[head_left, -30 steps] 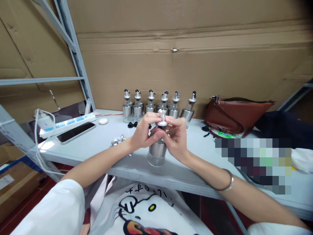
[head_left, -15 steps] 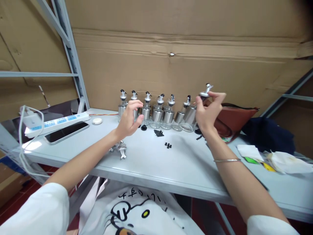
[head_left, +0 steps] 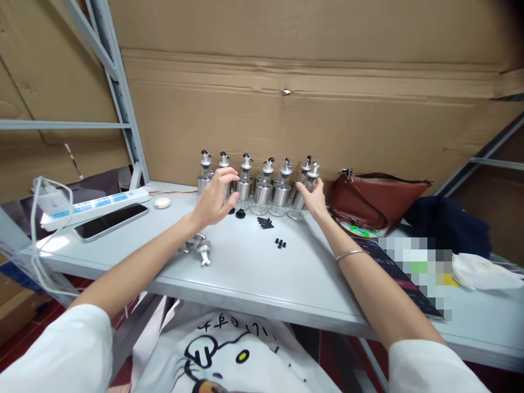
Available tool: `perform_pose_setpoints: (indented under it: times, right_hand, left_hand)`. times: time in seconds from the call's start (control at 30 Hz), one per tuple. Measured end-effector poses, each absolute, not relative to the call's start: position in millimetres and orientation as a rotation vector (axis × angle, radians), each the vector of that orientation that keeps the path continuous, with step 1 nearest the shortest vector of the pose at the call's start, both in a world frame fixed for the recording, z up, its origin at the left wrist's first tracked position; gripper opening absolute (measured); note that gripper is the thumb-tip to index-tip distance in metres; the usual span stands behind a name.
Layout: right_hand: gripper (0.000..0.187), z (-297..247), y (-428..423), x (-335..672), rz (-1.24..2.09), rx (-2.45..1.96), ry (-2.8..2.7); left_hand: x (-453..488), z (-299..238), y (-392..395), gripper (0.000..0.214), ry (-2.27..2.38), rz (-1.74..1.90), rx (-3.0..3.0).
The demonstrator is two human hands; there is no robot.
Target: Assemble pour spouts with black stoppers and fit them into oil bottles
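Note:
My left hand (head_left: 215, 199) hovers before the left part of a row of glass-and-steel oil bottles (head_left: 262, 192), fingers apart and slightly curled, holding nothing. At the right end of that row, my right hand (head_left: 314, 199) grips an oil bottle (head_left: 313, 173) just below its silver pour spout; fingers partly cover it. Most of the other spouts in the row carry black levers. On the tabletop lie loose silver pour spouts (head_left: 201, 248), a black stopper (head_left: 240, 213), thin black pieces (head_left: 265, 222) and small black caps (head_left: 280, 243).
To the left are a power strip (head_left: 96, 208), a phone (head_left: 111, 221) and a white round object (head_left: 162, 202). A brown leather bag (head_left: 376, 199), a dark cloth (head_left: 448, 224), a dark tablet-like device (head_left: 393, 267) and white paper (head_left: 485, 271) lie right. Cardboard (head_left: 286, 125) stands behind.
My right hand has moved left and down from beside the bag to the row's end, with the silver spout. The bag and device now show more fully. My left hand has barely moved.

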State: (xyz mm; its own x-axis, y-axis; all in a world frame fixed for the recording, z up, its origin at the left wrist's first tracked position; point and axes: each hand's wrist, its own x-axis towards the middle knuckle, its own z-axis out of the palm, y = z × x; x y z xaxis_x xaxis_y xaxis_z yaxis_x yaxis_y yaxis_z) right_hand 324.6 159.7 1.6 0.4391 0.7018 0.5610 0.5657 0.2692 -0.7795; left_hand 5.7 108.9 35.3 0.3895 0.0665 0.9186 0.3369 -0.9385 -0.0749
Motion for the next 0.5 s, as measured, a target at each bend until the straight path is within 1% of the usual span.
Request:
perform_pose_setpoints:
  times: [0.07, 0.1, 0.2, 0.27, 0.33, 0.43, 0.5]
  right_hand:
    - [0.069, -1, 166, 331, 0.244, -1.373, -1.254]
    - [0.069, -2, 168, 333, 0.263, -1.348, -1.271]
    - [0.079, -2, 175, 337, 0.251, -1.32, -1.265]
    - [0.088, -2, 178, 337, 0.244, -1.327, -1.244]
    - [0.094, -1, 180, 336, 0.25, -1.337, -1.223]
    - [0.094, -1, 180, 335, 0.278, -1.352, -1.201]
    - [0.093, 0, 179, 334, 0.29, -1.358, -1.199]
  left_hand:
    - [4, 37, 115, 0.024, -0.499, -1.623, -2.441]
    - [3, 38, 118, 0.023, -0.614, -1.644, -2.496]
    - [-4, 46, 125, 0.021, -1.034, -1.592, -2.748]
    - [-15, 53, 124, 0.021, -1.211, -1.393, -2.925]
    - [-33, 58, 115, 0.027, -1.273, -1.072, -3.068]
    - [-64, 56, 89, 0.046, -1.289, -0.572, -3.175]
    - [-79, 48, 69, 0.06, -1.248, -0.337, -3.225]
